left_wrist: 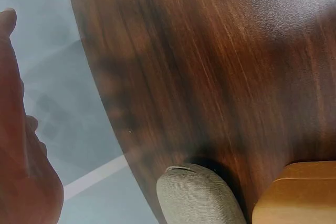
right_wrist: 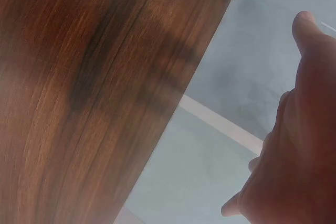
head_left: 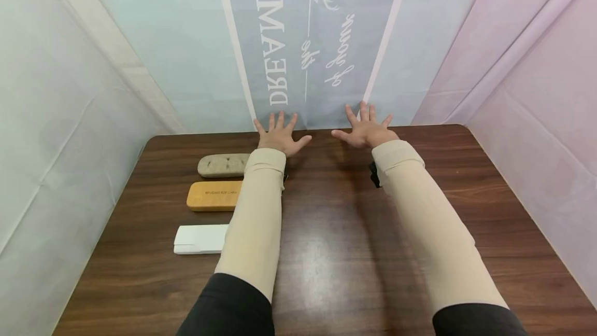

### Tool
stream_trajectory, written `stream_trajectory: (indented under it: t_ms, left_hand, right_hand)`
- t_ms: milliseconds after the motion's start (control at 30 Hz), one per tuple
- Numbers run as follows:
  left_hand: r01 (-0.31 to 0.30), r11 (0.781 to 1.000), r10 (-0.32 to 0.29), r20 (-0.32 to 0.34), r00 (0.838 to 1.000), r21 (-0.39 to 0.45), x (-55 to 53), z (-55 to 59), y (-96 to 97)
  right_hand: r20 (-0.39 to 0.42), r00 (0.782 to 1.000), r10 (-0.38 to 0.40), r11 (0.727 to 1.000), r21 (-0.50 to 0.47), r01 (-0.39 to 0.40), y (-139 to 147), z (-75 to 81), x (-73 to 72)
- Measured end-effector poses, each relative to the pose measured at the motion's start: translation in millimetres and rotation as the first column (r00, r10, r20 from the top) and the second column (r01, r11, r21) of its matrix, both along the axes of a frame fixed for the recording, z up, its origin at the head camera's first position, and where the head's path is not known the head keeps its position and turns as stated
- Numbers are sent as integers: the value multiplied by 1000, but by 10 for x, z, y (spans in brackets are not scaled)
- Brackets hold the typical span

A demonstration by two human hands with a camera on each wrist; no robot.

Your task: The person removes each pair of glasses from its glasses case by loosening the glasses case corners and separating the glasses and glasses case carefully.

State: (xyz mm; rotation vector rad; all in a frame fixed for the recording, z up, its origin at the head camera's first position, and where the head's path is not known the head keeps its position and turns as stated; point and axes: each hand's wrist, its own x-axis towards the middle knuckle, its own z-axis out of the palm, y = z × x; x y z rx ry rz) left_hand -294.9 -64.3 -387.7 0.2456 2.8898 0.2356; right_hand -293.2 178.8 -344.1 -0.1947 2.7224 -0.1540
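Note:
Both hands reach out over the far edge of the brown wooden table (head_left: 326, 232), fingers spread and nothing held. The left hand (head_left: 280, 139) is nearest a grey-beige fabric case (head_left: 223, 165) with small dark marks, partly hidden behind the left sleeve. Below that case lies a mustard-yellow case (head_left: 212, 196) with printed lettering, and nearer the person a white oblong case (head_left: 200, 239); the left arm covers their right ends. To the right, the right hand (head_left: 366, 133) is held with its thumb pointing toward the left hand. In the left wrist view the fabric case (left_wrist: 197, 198) and yellow case (left_wrist: 296, 198) show below.
A pale blue-grey cloth (head_left: 322, 102) with mirrored white lettering hangs behind the table's far edge. White cloth (head_left: 60, 118) closes the left side and pinkish cloth (head_left: 545, 102) the right. A small black device (head_left: 374, 174) sits at the right wrist.

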Motion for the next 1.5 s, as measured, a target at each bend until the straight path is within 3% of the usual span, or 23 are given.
stream_trajectory:
  t_ms: [167, 500, 800, 933, 1167, 1500]
  left_hand:
    - [24, 999, -24, 0, 1000, -43, 1, 49, -7]
    - [113, 991, -112, 20, 994, -73, 37, 279, -42]
    - [216, 974, -215, 20, 976, -69, 59, 352, -136]
    - [270, 961, -269, 18, 963, -62, 137, 378, -211]
    - [334, 942, -330, 76, 941, -31, 298, 412, -373]
    - [384, 923, -383, 55, 922, -25, 577, 384, -738]
  right_hand:
    - [-4, 1000, 18, 1000, 16, -18, 6, -23, -8]
    - [-54, 994, 93, 995, 21, -92, 76, -30, -1]
    - [-99, 984, 145, 989, 6, -145, 157, -34, 22]
    - [-119, 976, 180, 983, 1, -181, 164, -46, 61]
    - [-144, 958, 248, 969, 19, -248, 187, -51, 173]
    - [-181, 916, 359, 930, -14, -367, 108, -91, 393]
